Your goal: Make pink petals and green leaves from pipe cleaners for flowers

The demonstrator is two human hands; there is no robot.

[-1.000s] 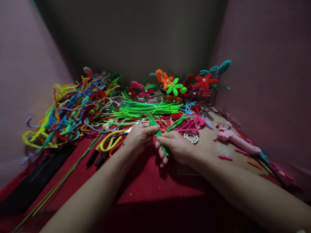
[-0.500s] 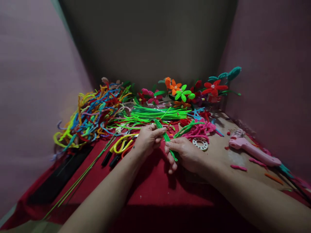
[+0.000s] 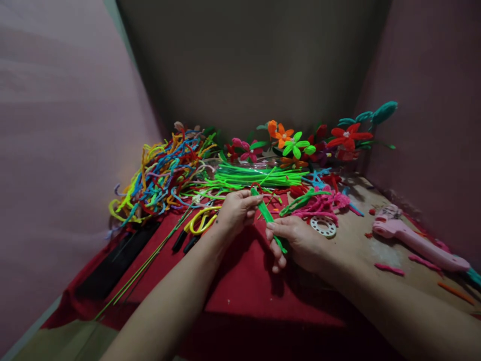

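A green pipe-cleaner leaf [image 3: 266, 212] slants between my two hands above the red cloth. My left hand [image 3: 239, 209] pinches its upper end between thumb and fingers. Lower down, my right hand [image 3: 291, 235] grips it near the bottom, with the thumb on top and the other fingers curled beneath. Just beyond my hands lies a bundle of bright green pipe cleaners [image 3: 259, 176]. Beside my left wrist are yellow-handled scissors [image 3: 199, 220]. Near my right hand are a white disc with holes [image 3: 323, 227] and looped pink pipe cleaners [image 3: 319, 203].
A tangled heap of coloured pipe cleaners [image 3: 161, 175] fills the back left. Finished pipe-cleaner flowers [image 3: 295, 144] stand along the back. A pink glue gun [image 3: 421, 243] lies on the brown board [image 3: 353, 245] at right. Thin green stems [image 3: 150, 258] cross the red cloth [image 3: 255, 296].
The whole scene has shifted to the right in view as the head turned slightly left. Both hands keep their hold on the green leaf, with little change in grip.
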